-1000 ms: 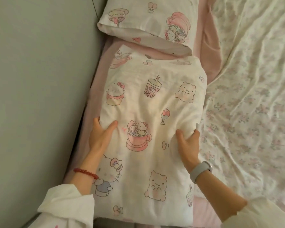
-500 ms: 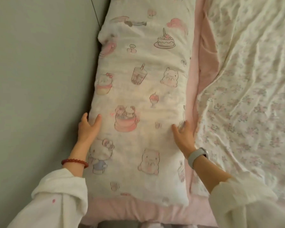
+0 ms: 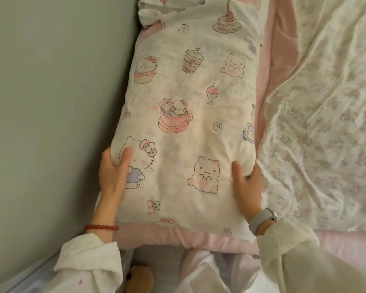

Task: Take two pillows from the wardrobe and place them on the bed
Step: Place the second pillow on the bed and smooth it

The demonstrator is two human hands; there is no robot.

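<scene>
Both hands have slid toward the near end of the cartoon-print pillow (image 3: 190,123) since half a second ago, and the view is sitting closer over it. Left hand (image 3: 113,172) is gripping the pillow's left edge beside the grey wall (image 3: 51,102), thumb on top. Right hand (image 3: 246,185) is clasping the right edge, fingers wrapping under. Pillow is lying lengthwise on the pink sheet (image 3: 264,66), its far end overlapping a second pillow (image 3: 156,9)
</scene>
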